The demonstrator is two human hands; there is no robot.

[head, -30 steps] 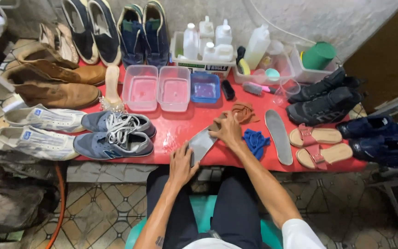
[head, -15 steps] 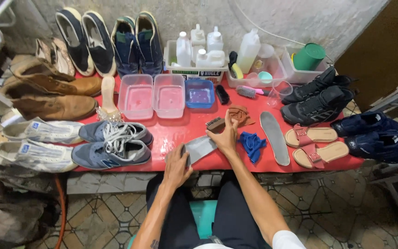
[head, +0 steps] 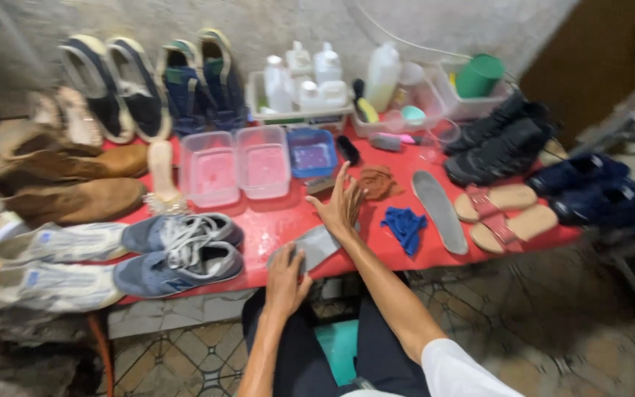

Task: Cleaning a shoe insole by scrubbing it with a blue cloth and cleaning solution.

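Head view: left hand (head: 286, 276) presses flat on a grey insole (head: 316, 246); right hand (head: 341, 206), fingers spread, grips nothing.

White plastic bottles (head: 310, 77) stand in a clear tray (head: 299, 116) at the red table's (head: 273, 228) back edge.

Left hand (head: 286, 276) presses a grey insole (head: 310, 248); right hand (head: 341, 206) spread open above red table (head: 281, 224).

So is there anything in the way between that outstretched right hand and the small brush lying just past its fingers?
Nothing visible. The right hand is spread open right beside the brush, only bare red table between them. The left hand rests on the grey insole.
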